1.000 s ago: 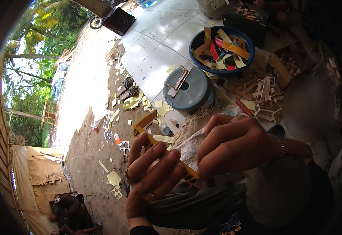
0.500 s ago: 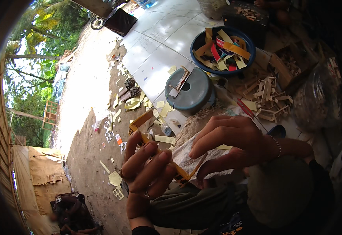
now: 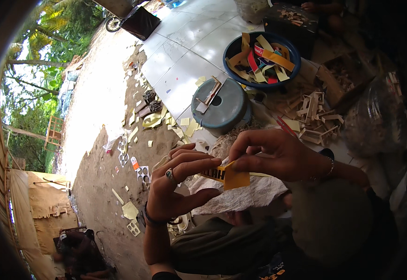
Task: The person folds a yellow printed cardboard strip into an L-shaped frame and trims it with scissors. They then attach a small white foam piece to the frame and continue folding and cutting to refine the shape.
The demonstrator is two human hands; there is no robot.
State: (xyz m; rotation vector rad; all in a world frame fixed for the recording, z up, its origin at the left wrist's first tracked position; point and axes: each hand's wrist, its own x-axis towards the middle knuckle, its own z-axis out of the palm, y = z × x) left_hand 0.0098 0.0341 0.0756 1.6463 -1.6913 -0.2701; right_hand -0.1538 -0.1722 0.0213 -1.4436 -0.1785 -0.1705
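My right hand (image 3: 275, 156) pinches the upper edge of a yellow strip with dark print (image 3: 236, 179) between thumb and fingertips. The strip is bent, and one plain flap of it faces me. On the left, my left hand (image 3: 175, 182) has its fingers stretched along the strip's top edge, touching it. Its thumb points toward the strip from below and stands apart from it. The strip's left end is partly hidden behind the left fingers. Below both hands a whitish cloth (image 3: 259, 193) lies over my lap area.
A round grey-blue stool (image 3: 220, 107) stands ahead, with thin wooden pieces on top. Behind it a blue basin (image 3: 228, 63) holds coloured strips. Small wooden frames (image 3: 315, 114) lie heaped at right beside a clear plastic bag (image 3: 373, 116). Yellow paper scraps (image 3: 154, 120) litter the ground. Another person (image 3: 80, 249) sits lower left.
The yellow strip has turned so its printed side and flap face me. My right hand has closed on its edge. My left fingers have straightened, and the thumb has come away from the strip.
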